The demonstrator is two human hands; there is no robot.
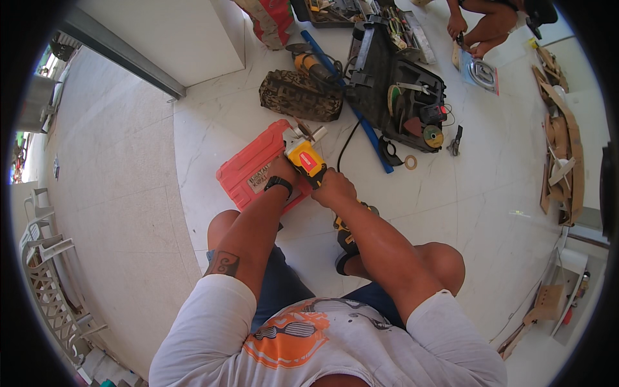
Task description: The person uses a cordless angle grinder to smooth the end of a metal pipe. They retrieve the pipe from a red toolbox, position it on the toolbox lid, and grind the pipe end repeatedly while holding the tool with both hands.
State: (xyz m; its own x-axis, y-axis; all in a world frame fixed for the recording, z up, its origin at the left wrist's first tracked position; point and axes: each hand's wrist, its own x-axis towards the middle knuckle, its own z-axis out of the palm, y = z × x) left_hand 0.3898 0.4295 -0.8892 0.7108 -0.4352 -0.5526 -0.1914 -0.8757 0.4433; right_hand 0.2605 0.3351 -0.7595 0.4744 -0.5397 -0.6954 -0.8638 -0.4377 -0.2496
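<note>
A yellow and black angle grinder [305, 155] is tilted over a closed red plastic case [248, 162] on the floor. My right hand [335, 188] grips the grinder's black handle. My left hand [284, 170], with a dark band at the wrist, closes around the side of the yellow body; its fingertips are hidden behind the tool. The grinder's metal head [313, 134] points away from me, past the case's far right corner. Partly covered by my right forearm, another yellow and black piece [346, 235] shows near my foot; whether it is a separate tool cannot be told.
Beyond the case lie a camouflage bag [300, 97], an orange power tool [311, 66] and a blue pipe [374, 138]. An open black toolbox [412, 97] holds discs. Another person's hand [457, 27] is at the upper right. Cardboard pieces [560, 151] line the right side.
</note>
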